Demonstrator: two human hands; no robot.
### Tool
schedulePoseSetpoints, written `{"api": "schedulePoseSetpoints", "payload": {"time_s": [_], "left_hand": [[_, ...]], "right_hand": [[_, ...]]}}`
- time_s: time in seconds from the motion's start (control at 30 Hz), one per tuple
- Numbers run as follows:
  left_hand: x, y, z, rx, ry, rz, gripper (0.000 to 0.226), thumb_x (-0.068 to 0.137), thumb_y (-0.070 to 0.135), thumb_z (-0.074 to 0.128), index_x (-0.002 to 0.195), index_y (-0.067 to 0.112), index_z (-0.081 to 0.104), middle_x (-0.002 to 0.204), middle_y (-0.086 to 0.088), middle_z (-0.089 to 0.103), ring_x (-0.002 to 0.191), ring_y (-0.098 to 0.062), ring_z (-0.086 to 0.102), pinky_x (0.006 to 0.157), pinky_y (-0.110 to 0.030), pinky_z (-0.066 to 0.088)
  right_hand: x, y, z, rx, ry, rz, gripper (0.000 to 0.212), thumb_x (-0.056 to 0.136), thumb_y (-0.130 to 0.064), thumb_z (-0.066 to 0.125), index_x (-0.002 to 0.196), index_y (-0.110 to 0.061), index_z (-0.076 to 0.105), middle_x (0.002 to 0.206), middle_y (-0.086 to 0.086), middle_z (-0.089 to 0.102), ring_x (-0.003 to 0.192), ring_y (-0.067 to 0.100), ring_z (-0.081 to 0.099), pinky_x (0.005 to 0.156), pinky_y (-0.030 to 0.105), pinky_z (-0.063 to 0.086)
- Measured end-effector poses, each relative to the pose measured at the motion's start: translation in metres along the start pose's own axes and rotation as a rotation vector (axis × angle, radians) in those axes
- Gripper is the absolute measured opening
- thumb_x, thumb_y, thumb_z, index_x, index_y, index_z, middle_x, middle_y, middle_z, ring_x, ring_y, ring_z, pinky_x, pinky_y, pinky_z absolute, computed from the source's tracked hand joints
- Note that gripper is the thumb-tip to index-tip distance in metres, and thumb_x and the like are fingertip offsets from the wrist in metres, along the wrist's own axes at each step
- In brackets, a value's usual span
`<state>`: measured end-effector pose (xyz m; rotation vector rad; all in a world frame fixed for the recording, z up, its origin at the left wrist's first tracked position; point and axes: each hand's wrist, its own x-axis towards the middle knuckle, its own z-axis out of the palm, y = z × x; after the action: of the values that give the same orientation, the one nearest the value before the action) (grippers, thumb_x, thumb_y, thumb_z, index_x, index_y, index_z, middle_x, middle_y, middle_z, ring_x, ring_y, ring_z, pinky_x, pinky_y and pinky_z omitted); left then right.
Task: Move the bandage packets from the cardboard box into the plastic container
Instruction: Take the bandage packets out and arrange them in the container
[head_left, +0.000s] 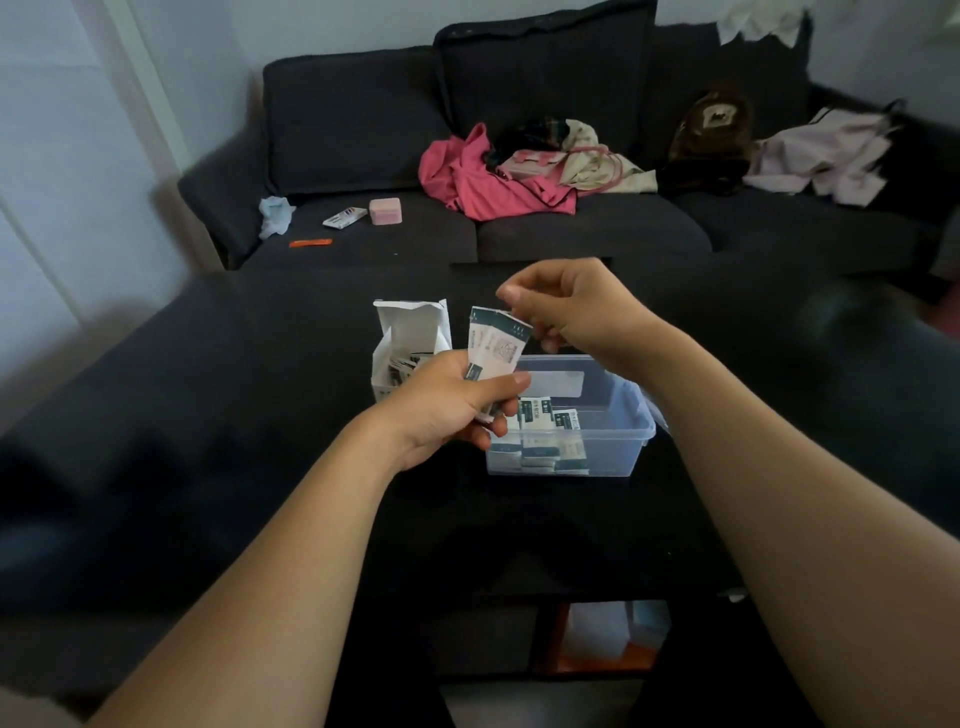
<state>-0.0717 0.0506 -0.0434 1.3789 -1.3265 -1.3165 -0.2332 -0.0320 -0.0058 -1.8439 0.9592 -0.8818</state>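
Note:
An open white cardboard box (410, 332) stands on the dark table, with several bandage packets (402, 366) showing inside. To its right sits a clear plastic container (618, 441) with several white-and-green packets (545, 431) lying in it. My left hand (447, 410) grips a small stack of bandage packets (493, 345) upright between the box and the container. My right hand (571, 312) hovers above the container's far edge and pinches the top corner of that stack with its fingertips.
A dark sofa (597, 228) runs behind the table, strewn with pink clothing (488, 182), a brown bag (711, 135), pale fabric (826, 156), a pink case (385, 211) and small items. Below the table's near edge, a shelf opening holds an orange-and-white box (608, 639).

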Motion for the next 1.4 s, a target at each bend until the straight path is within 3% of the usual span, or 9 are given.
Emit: {"api": "schedulePoseSetpoints", "payload": {"time_s": [0.13,0.27,0.4,0.57,0.8,1.0,1.13,1.27,1.4], "left_hand": [[0.003,0.004,0.011,0.048,-0.061,-0.033,0.016,0.097,0.026,0.067,0.107,0.015,0.063,0.067,-0.001,0.061,0.051,-0.011,0.053,0.041,-0.02,0.038],[0.008,0.006,0.02,0.096,-0.059,-0.05,0.008,0.093,0.02,0.071,0.094,0.015,0.066,0.06,0.0,0.055,0.043,-0.009,0.044,0.038,-0.019,0.03],[0.017,0.006,0.019,0.025,0.041,-0.023,0.014,0.09,0.017,0.074,0.102,0.016,0.067,0.057,0.002,0.052,0.041,-0.006,0.04,0.035,-0.017,0.027],[0.019,0.007,0.019,-0.038,-0.014,0.001,0.024,0.094,0.038,0.069,0.103,0.016,0.068,0.06,0.001,0.056,0.045,-0.007,0.044,0.036,-0.016,0.03],[0.039,0.001,0.035,-0.305,0.311,0.079,0.013,0.09,0.022,0.076,0.081,0.016,0.069,0.057,0.005,0.059,0.044,-0.005,0.047,0.039,-0.017,0.036],[0.046,0.001,0.049,-0.259,0.469,0.138,0.013,0.095,0.031,0.068,0.093,0.022,0.076,0.093,-0.001,0.077,0.088,-0.017,0.072,0.077,-0.032,0.058],[0.042,0.001,0.047,-0.105,0.433,0.207,0.02,0.104,0.03,0.054,0.104,0.016,0.069,0.094,-0.005,0.074,0.083,-0.024,0.074,0.065,-0.031,0.061],[0.033,0.003,0.044,0.096,0.385,0.295,0.015,0.106,0.019,0.049,0.113,0.015,0.062,0.093,-0.007,0.073,0.063,-0.023,0.074,0.047,-0.034,0.057],[0.031,0.001,0.044,0.327,0.368,0.349,0.015,0.095,0.005,0.057,0.104,0.015,0.063,0.076,-0.007,0.069,0.049,-0.021,0.065,0.037,-0.024,0.044]], "right_hand": [[-0.008,0.0,-0.009,-0.03,-0.098,0.04,0.032,0.102,-0.046,0.05,0.114,-0.025,0.071,0.095,-0.003,0.066,0.073,0.012,0.056,0.058,0.024,0.046],[-0.016,0.005,-0.011,-0.152,-0.215,-0.036,0.02,0.099,-0.024,0.063,0.115,-0.016,0.071,0.083,-0.001,0.068,0.063,0.008,0.059,0.052,0.023,0.051],[-0.019,0.013,-0.023,-0.07,-0.18,0.013,0.021,0.089,-0.011,0.075,0.11,-0.006,0.071,0.088,0.016,0.07,0.069,0.017,0.067,0.06,0.024,0.058],[-0.023,0.019,-0.032,-0.015,-0.224,0.125,0.028,0.086,-0.008,0.075,0.113,-0.004,0.067,0.086,0.011,0.069,0.072,0.019,0.07,0.066,0.028,0.062],[-0.028,0.019,-0.029,0.318,-0.242,0.327,0.008,0.096,-0.005,0.065,0.101,-0.004,0.059,0.095,0.022,0.07,0.079,0.028,0.074,0.067,0.035,0.065],[-0.028,0.021,-0.019,0.202,-0.244,0.292,0.017,0.088,-0.013,0.075,0.098,-0.005,0.064,0.095,0.015,0.074,0.086,0.025,0.076,0.069,0.031,0.062],[-0.021,0.019,-0.022,0.245,-0.022,0.225,0.035,0.089,-0.026,0.076,0.116,-0.009,0.062,0.113,0.013,0.073,0.098,0.028,0.074,0.082,0.036,0.063],[-0.018,0.016,0.0,-0.085,0.065,0.055,0.061,0.089,-0.051,0.069,0.142,-0.028,0.048,0.133,0.002,0.055,0.112,0.018,0.063,0.082,0.027,0.058],[-0.011,0.015,0.012,-0.133,0.241,-0.052,0.047,0.089,-0.04,0.073,0.131,-0.025,0.06,0.121,-0.001,0.063,0.108,0.013,0.062,0.083,0.029,0.057]]}}
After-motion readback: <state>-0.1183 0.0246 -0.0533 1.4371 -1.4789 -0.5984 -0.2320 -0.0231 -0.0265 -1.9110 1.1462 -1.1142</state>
